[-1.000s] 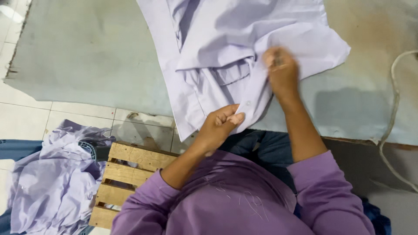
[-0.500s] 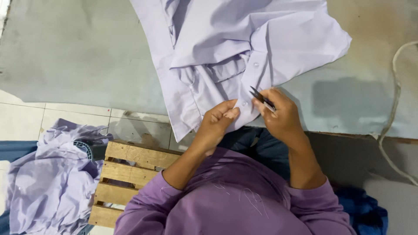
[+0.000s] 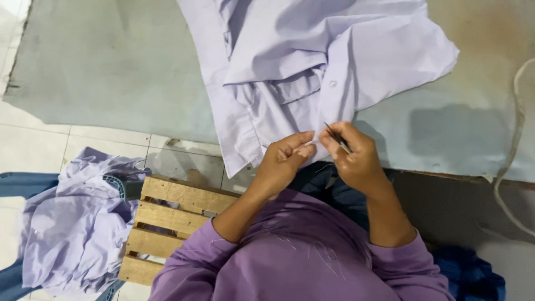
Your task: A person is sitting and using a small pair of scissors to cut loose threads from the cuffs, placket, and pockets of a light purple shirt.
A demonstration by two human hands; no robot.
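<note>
Grey work surface [image 3: 111, 67]: wide and flat. Its near edge runs just in front of us, its left edge gives onto white floor tiles [image 3: 33, 150], and we see bare cloth open to the left of the garment and a smaller patch to the right.

Pale lilac shirt [image 3: 312, 61]: spread on that surface, crumpled at the top, with its lower hem hanging over the near edge toward our lap. Since a second ago we have drawn it slightly to the right and nearer, and our hands have come together at the hem.

Heap of lilac garments [image 3: 72, 223]: on the floor at our left, well apart from the hands.

Wooden slatted stool [image 3: 167, 217]: beside that heap, under our left elbow.

Pale cord [image 3: 515, 139]: trails down the far right edge, clear of us.

Left hand [image 3: 284, 161]: fingers curled shut, pinching the hem.

Right hand [image 3: 354, 159]: a second ago it lay higher on the cloth; now it has dropped to the hem, fingers closed round a thin dark snipping tool [image 3: 337, 138], tip pointing up at the fabric. We judge thread trimming at the hem to be in hand.
</note>
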